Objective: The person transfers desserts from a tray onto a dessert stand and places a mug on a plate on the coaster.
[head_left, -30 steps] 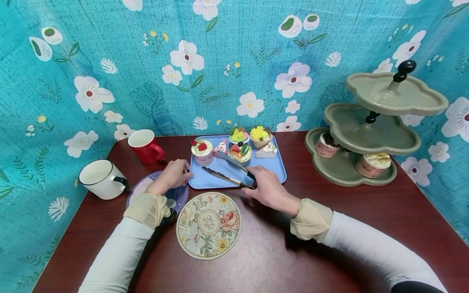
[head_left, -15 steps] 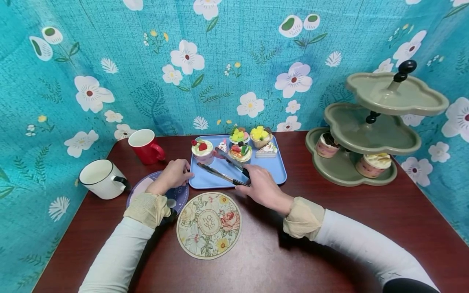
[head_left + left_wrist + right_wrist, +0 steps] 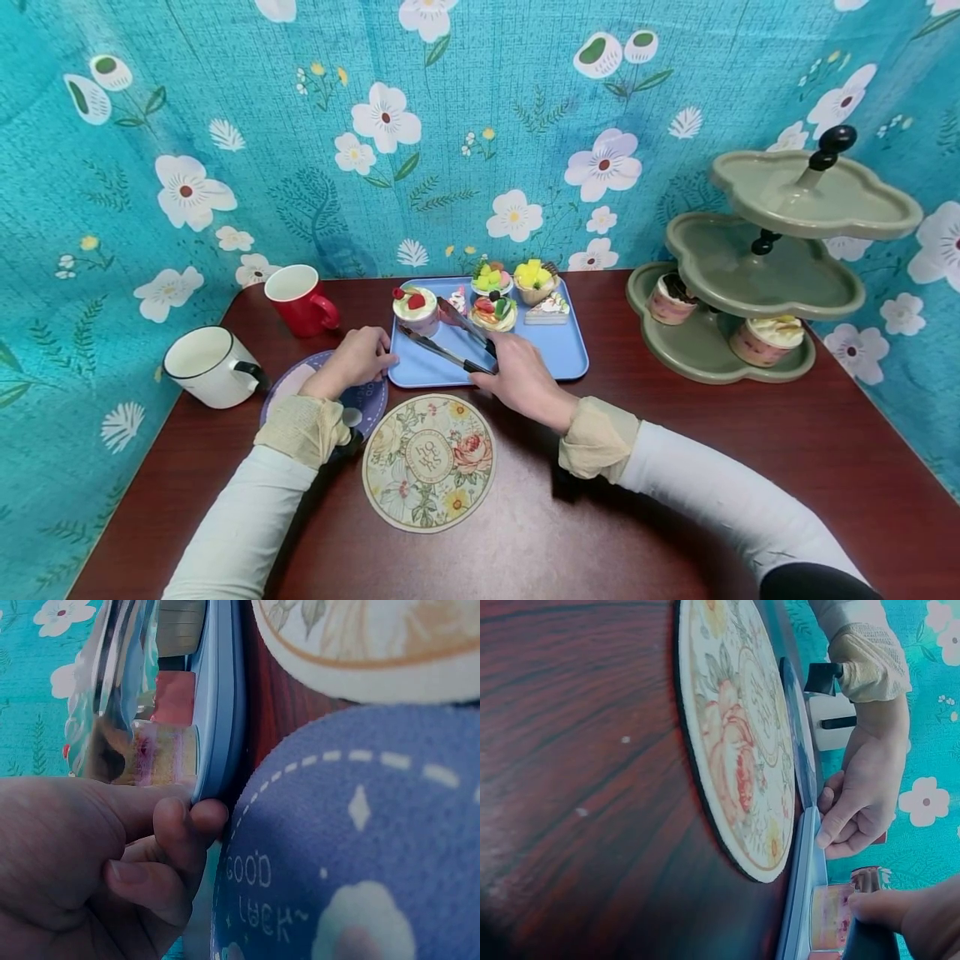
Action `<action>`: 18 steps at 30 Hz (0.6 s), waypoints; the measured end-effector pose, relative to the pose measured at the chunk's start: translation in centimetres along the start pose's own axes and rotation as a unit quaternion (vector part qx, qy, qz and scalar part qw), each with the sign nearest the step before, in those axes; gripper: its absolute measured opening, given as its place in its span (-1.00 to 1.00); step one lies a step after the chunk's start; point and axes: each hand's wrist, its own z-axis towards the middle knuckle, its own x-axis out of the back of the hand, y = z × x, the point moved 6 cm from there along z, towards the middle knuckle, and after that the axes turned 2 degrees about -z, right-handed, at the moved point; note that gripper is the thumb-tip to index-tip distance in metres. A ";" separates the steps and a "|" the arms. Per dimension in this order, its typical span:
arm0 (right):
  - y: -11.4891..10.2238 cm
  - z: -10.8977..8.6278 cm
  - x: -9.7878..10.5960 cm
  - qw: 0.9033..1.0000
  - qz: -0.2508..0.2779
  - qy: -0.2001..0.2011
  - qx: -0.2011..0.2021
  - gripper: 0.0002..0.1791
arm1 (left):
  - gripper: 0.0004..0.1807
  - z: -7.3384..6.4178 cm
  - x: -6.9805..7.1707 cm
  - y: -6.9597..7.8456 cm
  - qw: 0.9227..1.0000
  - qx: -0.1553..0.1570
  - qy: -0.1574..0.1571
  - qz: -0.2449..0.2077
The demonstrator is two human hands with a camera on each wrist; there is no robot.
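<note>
Over the blue tray [image 3: 555,354], the right hand [image 3: 525,379] grips some splayed tongs [image 3: 444,351], tips right by the berry-topped cup [image 3: 417,316]. Meanwhile, the left hand [image 3: 360,357] pinches the tray's left rim.

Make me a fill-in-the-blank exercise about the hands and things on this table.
The right hand holds a pair of ____.
The left hand grips the edge of the blue ____.
The mug with the black handle is mainly ____.
The stand has ____ tiers.

Missing words: tongs, tray, white, three.
</note>
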 end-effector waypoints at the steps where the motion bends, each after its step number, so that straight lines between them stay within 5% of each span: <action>1: 0.0 0.1 -0.1 1.000 0.000 0.001 -0.001 -0.41 | -0.80 0.0 0.0 0.0 1.000 -0.001 0.000 0.000; 18: -0.9 1.4 -0.9 1.000 0.016 -0.014 -0.010 -0.38 | -0.79 0.1 -0.1 -0.1 1.000 0.005 -0.001 -0.009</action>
